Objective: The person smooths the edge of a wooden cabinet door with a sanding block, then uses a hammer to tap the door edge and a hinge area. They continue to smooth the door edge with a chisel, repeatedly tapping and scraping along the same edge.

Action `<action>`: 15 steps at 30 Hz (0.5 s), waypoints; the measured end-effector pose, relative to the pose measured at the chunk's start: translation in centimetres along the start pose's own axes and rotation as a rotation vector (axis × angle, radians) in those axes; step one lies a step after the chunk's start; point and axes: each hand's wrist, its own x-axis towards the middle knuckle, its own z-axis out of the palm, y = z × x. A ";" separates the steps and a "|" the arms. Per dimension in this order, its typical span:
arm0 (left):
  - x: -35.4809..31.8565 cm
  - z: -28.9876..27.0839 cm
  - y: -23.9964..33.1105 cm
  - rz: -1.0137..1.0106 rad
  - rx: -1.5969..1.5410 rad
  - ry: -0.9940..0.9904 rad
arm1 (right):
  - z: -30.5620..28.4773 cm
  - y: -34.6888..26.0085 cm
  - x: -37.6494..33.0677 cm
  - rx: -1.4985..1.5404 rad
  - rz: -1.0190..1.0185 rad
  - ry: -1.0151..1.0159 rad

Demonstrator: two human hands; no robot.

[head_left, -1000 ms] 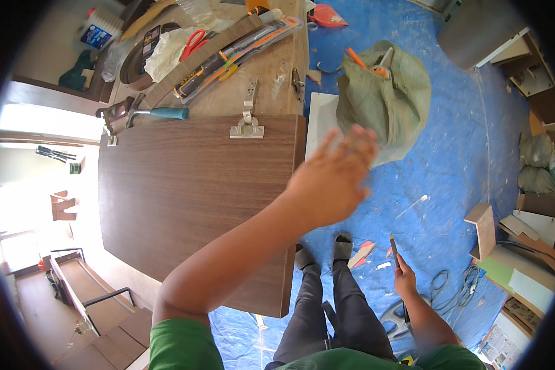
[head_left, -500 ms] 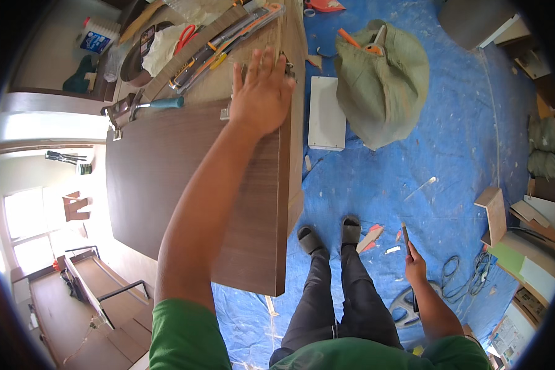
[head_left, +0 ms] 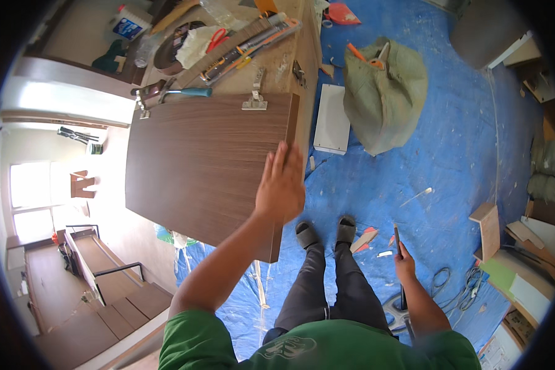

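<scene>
While the right hand [head_left: 404,266] hangs low in the lower right of the frame, its fingers closed around a thin dark tool [head_left: 397,239] that points up from the grip, the left hand [head_left: 281,186] has slid back down the board since half a second ago, when it lay flat near the top edge by the hinge. It now sits at mid-frame with the fingers straight and close together, palm resting on the right edge of the brown wood-grain panel [head_left: 203,163], about halfway along that edge. The panel itself lies where it did, flat on the workbench and reaching from the centre toward the left of the frame, so the hand seems to be running along the edge rather than shifting the board. Below the hand, the person's feet in dark sandals stand on the blue tarp [head_left: 450,154]. Farther up, a metal hinge [head_left: 255,98] is fixed at the panel's top edge, a hammer with a teal grip [head_left: 177,92] lies just beside the top left corner, and a green sack [head_left: 383,92] and a white board [head_left: 332,118] rest on the tarp at upper right.
</scene>
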 end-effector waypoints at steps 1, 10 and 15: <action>-1.9 -0.4 1.3 0.039 0.025 -0.065 | -0.4 -0.1 0.3 0.014 0.024 -0.006; -10.6 -3.0 8.0 -0.023 -0.556 -0.717 | -12.9 -23.0 -4.5 0.679 0.310 -0.699; -9.6 -4.8 13.2 0.059 -0.970 -0.060 | -15.1 -25.8 -7.3 0.651 0.055 -0.707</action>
